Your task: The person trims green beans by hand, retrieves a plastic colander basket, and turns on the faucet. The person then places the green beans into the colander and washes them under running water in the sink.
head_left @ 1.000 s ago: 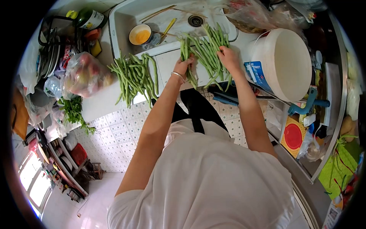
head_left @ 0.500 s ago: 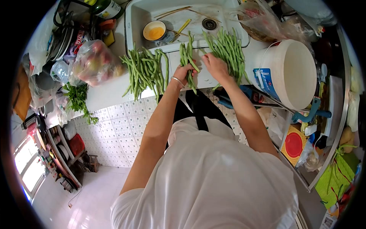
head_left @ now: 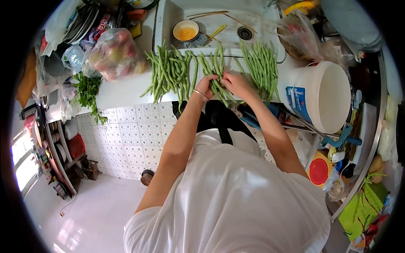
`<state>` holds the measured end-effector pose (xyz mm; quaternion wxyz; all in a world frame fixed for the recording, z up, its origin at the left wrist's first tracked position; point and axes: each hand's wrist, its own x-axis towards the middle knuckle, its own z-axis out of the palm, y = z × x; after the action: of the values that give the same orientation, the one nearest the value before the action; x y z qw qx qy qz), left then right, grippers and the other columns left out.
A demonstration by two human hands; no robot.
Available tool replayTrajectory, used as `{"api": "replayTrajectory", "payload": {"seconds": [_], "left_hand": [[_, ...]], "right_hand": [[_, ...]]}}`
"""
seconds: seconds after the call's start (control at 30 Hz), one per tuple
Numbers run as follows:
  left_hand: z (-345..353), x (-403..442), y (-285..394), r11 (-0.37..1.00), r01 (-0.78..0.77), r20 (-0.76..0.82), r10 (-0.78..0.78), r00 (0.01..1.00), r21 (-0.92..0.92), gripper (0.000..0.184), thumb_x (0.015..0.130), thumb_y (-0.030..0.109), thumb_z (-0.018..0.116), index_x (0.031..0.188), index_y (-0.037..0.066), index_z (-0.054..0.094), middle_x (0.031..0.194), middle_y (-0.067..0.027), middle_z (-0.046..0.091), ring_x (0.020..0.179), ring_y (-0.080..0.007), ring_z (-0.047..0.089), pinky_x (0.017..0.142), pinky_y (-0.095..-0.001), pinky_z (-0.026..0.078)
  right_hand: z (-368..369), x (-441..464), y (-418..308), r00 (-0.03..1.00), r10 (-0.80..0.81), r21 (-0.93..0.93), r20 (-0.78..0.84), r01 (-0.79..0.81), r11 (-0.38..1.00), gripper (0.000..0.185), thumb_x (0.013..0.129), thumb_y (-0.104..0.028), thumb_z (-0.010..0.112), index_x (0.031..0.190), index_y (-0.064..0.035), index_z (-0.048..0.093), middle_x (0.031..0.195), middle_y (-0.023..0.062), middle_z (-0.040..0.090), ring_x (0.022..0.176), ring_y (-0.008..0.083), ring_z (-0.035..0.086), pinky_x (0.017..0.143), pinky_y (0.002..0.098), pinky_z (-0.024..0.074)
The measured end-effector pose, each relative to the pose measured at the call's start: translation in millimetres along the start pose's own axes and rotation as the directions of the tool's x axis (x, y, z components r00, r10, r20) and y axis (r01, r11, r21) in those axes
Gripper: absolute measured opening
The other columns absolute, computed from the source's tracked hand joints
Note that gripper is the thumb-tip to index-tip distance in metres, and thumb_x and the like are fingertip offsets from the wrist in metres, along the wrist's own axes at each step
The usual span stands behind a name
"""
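Note:
My left hand [head_left: 204, 87], with a bracelet at the wrist, is closed around a small bunch of green beans [head_left: 216, 63] at the counter's front. From the other side, my right hand [head_left: 237, 85] pinches the same bunch, its fingertips close to the left ones. The lower bean ends poke out below both hands. A larger pile of green beans [head_left: 168, 69] lies to the left, some hanging over the counter edge. On the right, another pile of green beans [head_left: 260, 63] is lined up roughly lengthwise.
Behind the beans is a white sink [head_left: 270, 25] holding a bowl with yellow liquid [head_left: 186, 31] and chopsticks [head_left: 209, 14]. To the right a white bucket [head_left: 333, 97] lies tipped toward me. A bag of fruit [head_left: 114, 55] and leafy greens [head_left: 87, 90] are on the left.
My right hand has come down from the right pile to the bunch in my left hand, and both hands now grip it. The whole view has shifted slightly.

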<state>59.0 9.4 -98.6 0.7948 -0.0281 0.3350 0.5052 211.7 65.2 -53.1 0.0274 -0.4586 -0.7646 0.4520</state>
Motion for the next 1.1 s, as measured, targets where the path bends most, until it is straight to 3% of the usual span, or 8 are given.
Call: {"api": "replayTrajectory", "payload": {"seconds": [0.13, 0.3, 0.4, 0.6, 0.77, 0.8, 0.9, 1.1], "left_hand": [[32, -21, 9, 0.994, -0.066, 0.041, 0.062, 0.997, 0.093, 0.032, 0.092, 0.018, 0.042, 0.116, -0.002, 0.049, 0.12, -0.0158, 0.053, 0.107, -0.0236, 0.054, 0.092, -0.0353, 0.045], [46, -29, 16, 0.961, -0.166, 0.155, 0.133, 0.979, 0.221, 0.039, 0.093, 0.017, 0.041, 0.127, -0.003, 0.038, 0.114, -0.015, 0.056, 0.105, -0.0232, 0.055, 0.091, -0.035, 0.044], [60, -31, 25, 0.949, -0.295, 0.205, 0.269, 0.941, 0.112, 0.04, 0.093, 0.017, 0.042, 0.128, -0.003, 0.038, 0.113, -0.0153, 0.056, 0.102, -0.0232, 0.056, 0.089, -0.0356, 0.046], [76, -42, 37, 0.924, -0.336, 0.184, 0.304, 0.935, 0.181, 0.033, 0.087, 0.013, 0.055, 0.118, 0.001, 0.05, 0.089, -0.0067, 0.06, 0.075, -0.0143, 0.059, 0.07, -0.0267, 0.051], [71, -48, 43, 0.702, -0.408, 0.22, 0.347, 0.912, 0.583, 0.027, 0.085, 0.017, 0.058, 0.106, -0.001, 0.057, 0.08, -0.0035, 0.059, 0.068, -0.0116, 0.055, 0.061, -0.0251, 0.045], [68, -49, 43, 0.702, -0.404, 0.224, 0.339, 0.914, 0.586, 0.027, 0.085, 0.017, 0.058, 0.106, -0.001, 0.057, 0.08, -0.0035, 0.059, 0.068, -0.0116, 0.055, 0.061, -0.0251, 0.045], [65, -51, 44, 0.158, -0.249, 0.169, 0.396, 0.902, 0.956, 0.027, 0.08, 0.024, 0.066, 0.094, 0.001, 0.062, 0.071, -0.004, 0.062, 0.062, -0.0126, 0.055, 0.06, -0.0273, 0.045], [71, -67, 50, -0.106, -0.247, 0.262, 0.583, 0.769, 0.963, 0.028, 0.079, 0.025, 0.066, 0.096, 0.003, 0.062, 0.071, -0.0132, 0.063, 0.061, -0.0206, 0.057, 0.061, -0.0319, 0.046]], "right_hand": [[-4, -21, -13, 0.983, -0.178, -0.247, -0.037, 0.163, 0.955, 0.02, 0.083, -0.026, 0.059, 0.086, -0.0066, 0.059, 0.078, 0.012, 0.064, 0.07, 0.0294, 0.061, 0.06, 0.041, 0.0443], [-12, -18, -22, 0.997, -0.032, 0.246, -0.066, 0.048, 0.968, 0.019, 0.083, -0.023, 0.059, 0.087, -0.0051, 0.058, 0.072, 0.011, 0.061, 0.061, 0.0241, 0.056, 0.058, 0.0362, 0.0425], [-2, -10, 0, 0.972, -0.232, 0.37, -0.047, 0.233, 0.899, 0.017, 0.083, -0.02, 0.058, 0.088, -0.0037, 0.057, 0.071, 0.0115, 0.06, 0.059, 0.0217, 0.053, 0.058, 0.0341, 0.0416], [-62, -30, -53, 0.985, -0.064, -0.087, 0.16, 0.078, 0.993, 0.018, 0.085, -0.02, 0.056, 0.091, -0.0032, 0.058, 0.076, 0.0126, 0.061, 0.066, 0.0192, 0.056, 0.062, 0.0313, 0.0442], [-110, -3, -54, 0.923, -0.201, 0.286, -0.327, 0.299, 0.911, 0.025, 0.087, -0.025, 0.055, 0.103, -0.0059, 0.056, 0.077, 0.0059, 0.061, 0.066, 0.0133, 0.054, 0.06, 0.0279, 0.0423], [-121, -3, -64, 0.922, -0.194, 0.288, -0.334, 0.296, 0.911, 0.025, 0.087, -0.025, 0.055, 0.103, -0.0059, 0.056, 0.077, 0.0059, 0.061, 0.066, 0.0133, 0.054, 0.06, 0.0279, 0.0423], [-141, 1, -87, 0.947, -0.281, 0.042, -0.157, 0.291, 0.956, 0.02, 0.089, -0.021, 0.054, 0.1, -0.0043, 0.053, 0.069, 0.0013, 0.053, 0.062, 0.0109, 0.045, 0.058, 0.0262, 0.0383], [-138, 6, -73, 0.947, -0.319, -0.203, 0.032, 0.319, 0.926, 0.014, 0.085, -0.015, 0.053, 0.091, -0.0028, 0.056, 0.073, 0.0089, 0.059, 0.065, 0.0206, 0.054, 0.06, 0.0313, 0.0427]]}}
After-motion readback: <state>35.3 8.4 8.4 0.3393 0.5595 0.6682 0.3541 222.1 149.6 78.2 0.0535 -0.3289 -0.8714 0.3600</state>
